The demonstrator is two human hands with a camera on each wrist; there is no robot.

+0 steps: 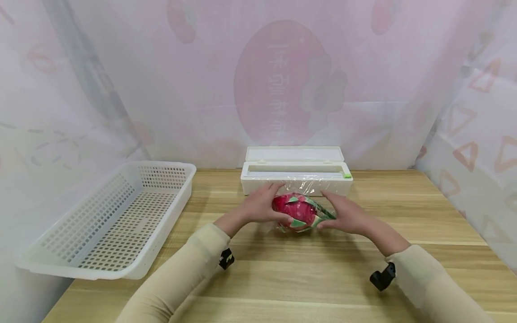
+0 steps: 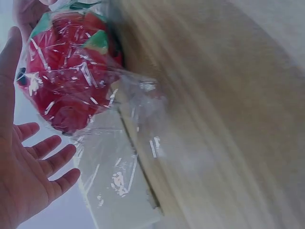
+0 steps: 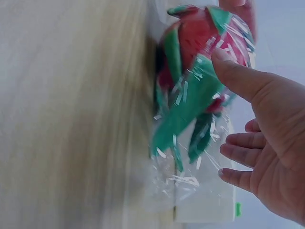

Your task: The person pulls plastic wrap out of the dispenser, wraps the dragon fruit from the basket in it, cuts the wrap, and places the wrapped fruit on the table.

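A red dragon fruit (image 1: pixel 296 208) with green leaf tips lies on the table in clear cling film, which shows shiny creases over the skin. My left hand (image 1: pixel 262 204) is at its left end, thumb along the near side and the other fingers spread apart in the left wrist view. On the leafy end, my right hand (image 1: pixel 345 213) has its thumb (image 3: pixel 233 71) at the film-covered fruit, while its other fingers stand loosely apart. Loose film (image 2: pixel 143 100) sticks out beyond the fruit at both ends. Directly behind stands a white cling film box (image 1: pixel 296 184), lid raised.
A white perforated plastic basket (image 1: pixel 183 197) stands on the left of the wooden table (image 1: pixel 258 287). Pale printed curtains (image 1: pixel 194 89) hang behind and at both sides. A small green piece (image 1: pixel 347 176) sits at the box's right end.
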